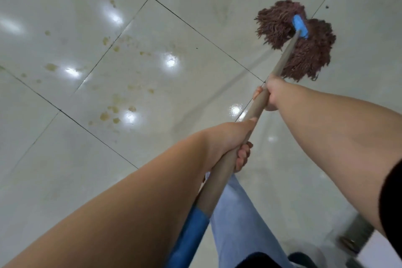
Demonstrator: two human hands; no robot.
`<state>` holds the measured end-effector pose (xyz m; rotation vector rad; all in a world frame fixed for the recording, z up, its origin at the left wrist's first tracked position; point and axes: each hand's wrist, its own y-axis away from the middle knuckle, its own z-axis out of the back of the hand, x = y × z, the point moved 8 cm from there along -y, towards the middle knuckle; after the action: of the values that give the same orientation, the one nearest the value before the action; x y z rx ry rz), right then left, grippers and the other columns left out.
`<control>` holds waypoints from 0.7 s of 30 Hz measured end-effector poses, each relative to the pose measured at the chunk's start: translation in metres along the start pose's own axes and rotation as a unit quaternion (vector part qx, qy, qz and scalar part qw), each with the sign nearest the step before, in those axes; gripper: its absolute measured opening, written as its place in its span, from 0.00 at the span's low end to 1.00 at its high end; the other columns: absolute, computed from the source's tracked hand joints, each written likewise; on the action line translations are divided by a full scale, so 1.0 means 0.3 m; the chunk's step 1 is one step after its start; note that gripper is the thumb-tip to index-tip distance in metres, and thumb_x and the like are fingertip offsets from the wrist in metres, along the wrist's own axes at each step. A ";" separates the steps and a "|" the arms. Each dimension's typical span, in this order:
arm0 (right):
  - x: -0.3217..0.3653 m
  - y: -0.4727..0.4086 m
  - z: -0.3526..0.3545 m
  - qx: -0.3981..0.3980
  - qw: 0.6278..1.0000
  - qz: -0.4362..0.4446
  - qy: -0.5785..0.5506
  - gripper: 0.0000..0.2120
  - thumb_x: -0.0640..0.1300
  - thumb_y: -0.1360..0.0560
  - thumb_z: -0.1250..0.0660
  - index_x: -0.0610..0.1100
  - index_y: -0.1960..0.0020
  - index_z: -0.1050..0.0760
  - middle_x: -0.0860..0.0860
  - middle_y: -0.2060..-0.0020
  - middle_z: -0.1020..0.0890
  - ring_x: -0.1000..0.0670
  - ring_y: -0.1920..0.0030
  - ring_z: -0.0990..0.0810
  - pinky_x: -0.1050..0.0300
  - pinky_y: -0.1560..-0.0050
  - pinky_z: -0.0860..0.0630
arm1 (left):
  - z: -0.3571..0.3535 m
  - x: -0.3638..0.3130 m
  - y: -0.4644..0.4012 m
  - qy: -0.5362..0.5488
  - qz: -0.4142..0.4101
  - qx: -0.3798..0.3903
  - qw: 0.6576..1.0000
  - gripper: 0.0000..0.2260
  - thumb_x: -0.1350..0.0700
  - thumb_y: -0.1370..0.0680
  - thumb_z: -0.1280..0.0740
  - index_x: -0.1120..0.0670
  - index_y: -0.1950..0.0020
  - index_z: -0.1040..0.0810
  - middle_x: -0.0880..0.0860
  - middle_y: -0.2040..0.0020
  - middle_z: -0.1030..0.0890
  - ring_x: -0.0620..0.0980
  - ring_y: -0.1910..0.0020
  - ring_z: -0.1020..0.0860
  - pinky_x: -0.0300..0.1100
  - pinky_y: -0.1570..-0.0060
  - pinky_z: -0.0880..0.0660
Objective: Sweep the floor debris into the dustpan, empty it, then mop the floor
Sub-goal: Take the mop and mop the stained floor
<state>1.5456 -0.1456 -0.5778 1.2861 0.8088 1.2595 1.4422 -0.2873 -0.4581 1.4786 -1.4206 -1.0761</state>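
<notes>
Both hands (pixel 230 137) (pixel 272 93) w/ fingers curled, arms extended

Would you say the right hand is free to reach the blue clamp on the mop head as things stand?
Probably not: the right hand grips the mop handle, with the blue clamp farther down the handle. Nothing blocks the way, but it would have to let go or slide forward.

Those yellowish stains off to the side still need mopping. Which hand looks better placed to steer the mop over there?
Probably the right hand: it grips the handle nearest the mop head. The left hand grips lower down.
</notes>
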 end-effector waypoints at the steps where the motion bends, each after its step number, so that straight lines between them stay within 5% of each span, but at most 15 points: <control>1: 0.030 -0.011 0.022 0.000 1.000 0.002 0.004 0.18 0.55 0.21 0.45 0.43 0.63 0.40 0.48 0.88 0.35 0.54 0.89 0.36 0.69 0.82 0.32 | -0.032 -0.021 -0.006 0.004 0.000 0.006 1.000 0.24 0.36 0.24 0.41 0.55 0.66 0.36 0.47 0.84 0.37 0.42 0.88 0.39 0.25 0.84 0.40; 9: -0.220 0.057 0.009 0.042 0.999 -0.026 0.020 0.22 0.61 0.22 0.45 0.42 0.61 0.38 0.48 0.88 0.34 0.54 0.89 0.36 0.68 0.82 0.32 | 0.023 0.214 0.050 -0.023 -0.008 -0.025 0.999 0.24 0.36 0.24 0.42 0.55 0.66 0.35 0.47 0.83 0.36 0.41 0.87 0.38 0.25 0.82 0.40; 15: -0.740 0.215 -0.100 0.082 0.996 -0.042 0.022 0.21 0.61 0.22 0.47 0.44 0.61 0.38 0.50 0.75 0.34 0.52 0.84 0.36 0.70 0.81 0.33 | 0.227 0.708 0.193 -0.041 0.020 -0.057 0.997 0.24 0.35 0.24 0.44 0.55 0.66 0.36 0.47 0.83 0.36 0.42 0.86 0.38 0.26 0.82 0.41; 21: -1.422 0.509 -0.240 0.081 0.993 -0.079 0.024 0.19 0.59 0.21 0.48 0.45 0.61 0.36 0.49 0.77 0.32 0.51 0.83 0.35 0.70 0.79 0.33 | 0.501 1.342 0.458 -0.061 0.090 -0.123 0.986 0.24 0.35 0.24 0.45 0.56 0.63 0.33 0.48 0.81 0.34 0.44 0.84 0.36 0.28 0.80 0.39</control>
<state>1.3589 -0.5617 -0.5294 1.2968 1.0442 1.1207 1.2586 -0.6944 -0.3942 1.1040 -1.4181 -1.1960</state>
